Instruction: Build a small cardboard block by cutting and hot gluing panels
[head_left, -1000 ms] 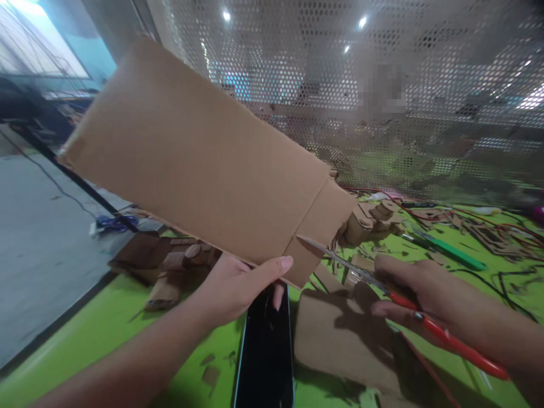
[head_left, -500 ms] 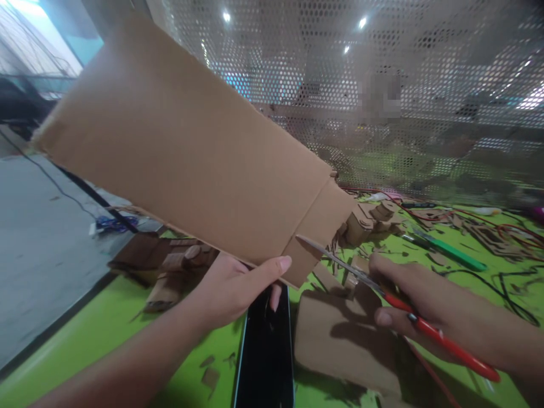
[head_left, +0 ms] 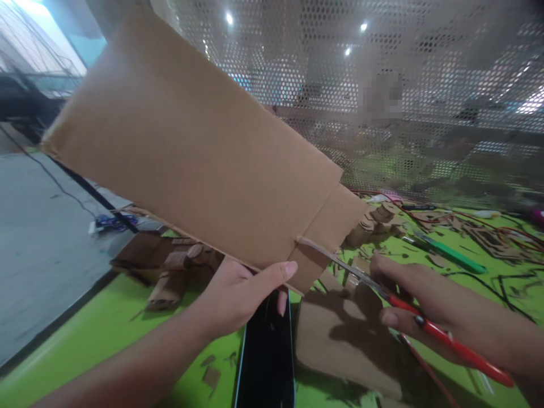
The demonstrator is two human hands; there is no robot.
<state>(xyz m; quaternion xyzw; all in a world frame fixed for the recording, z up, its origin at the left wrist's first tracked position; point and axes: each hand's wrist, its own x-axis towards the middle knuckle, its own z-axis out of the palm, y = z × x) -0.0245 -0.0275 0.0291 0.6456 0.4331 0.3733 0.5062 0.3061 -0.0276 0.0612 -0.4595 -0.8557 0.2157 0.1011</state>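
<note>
A large brown cardboard sheet is tilted up in front of me, with a creased flap at its lower right end. My left hand pinches its lower edge, thumb on the near face and fingers behind. In my right hand is a pair of scissors with red handles. One blade lies across the flap, its tip at the crease line; the other blade is hidden behind the cardboard. Below the sheet, a black phone-like slab lies beside a rounded cardboard piece.
The green table carries cardboard scraps. Stacked cardboard parts sit at the left edge, and more cardboard pieces lie behind. A green cutter and dark cables lie at the right. A perforated metal panel stands at the back.
The cardboard sheet has shifted slightly right and down with my left hand. My right hand and the scissors have moved slightly right too, the blade tip now meeting the crease line.
</note>
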